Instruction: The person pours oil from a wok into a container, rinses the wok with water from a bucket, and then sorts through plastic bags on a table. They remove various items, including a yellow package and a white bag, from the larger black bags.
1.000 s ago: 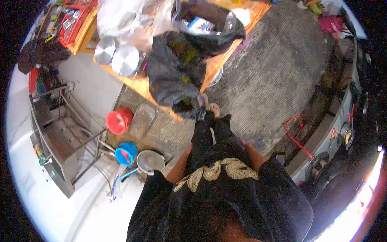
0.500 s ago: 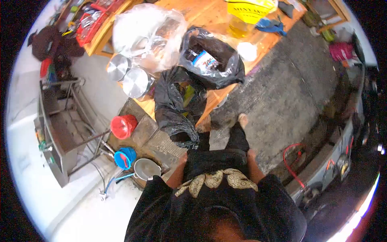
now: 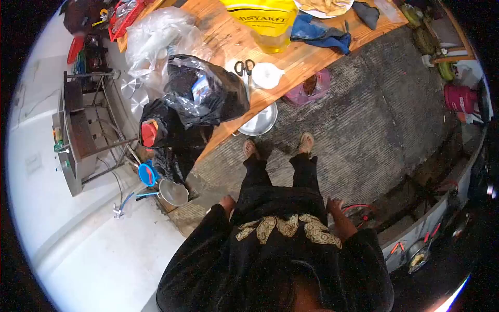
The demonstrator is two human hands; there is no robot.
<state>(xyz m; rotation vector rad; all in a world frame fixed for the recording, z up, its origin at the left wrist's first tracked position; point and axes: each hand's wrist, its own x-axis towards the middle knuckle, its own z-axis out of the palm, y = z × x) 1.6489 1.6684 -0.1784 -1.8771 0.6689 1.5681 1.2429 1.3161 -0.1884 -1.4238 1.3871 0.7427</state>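
Observation:
My left hand [image 3: 227, 203] hangs beside my left thigh, fingers loosely bent, with no object visible in it. On the other side my right hand [image 3: 335, 204] hangs by my right thigh, fingers partly showing and apart, also without a visible object. Neither touches the wooden table [image 3: 215, 39] in front of me. Nearest on its edge are black plastic bags [image 3: 228, 88], one with a red item [image 3: 149, 133] showing at its mouth. Black-handled scissors [image 3: 244, 67] lie by a white round item [image 3: 266, 76]. A yellow oil pouch [image 3: 267, 23] stands farther back beside a blue cloth [image 3: 319, 34].
Under the table edge are a metal pan [image 3: 260, 120] and a pink bag [image 3: 311, 88]. A blue bucket [image 3: 147, 175] and a grey pot [image 3: 173, 193] stand at left. A metal rack [image 3: 93, 125] lines the left wall. A pink gas cylinder [image 3: 460, 99] stands at right.
My view has shifted, so the table and bags appear farther left. The scissors, metal pan, pink bag and a plate of food have come into sight. Both hands still hang at my sides.

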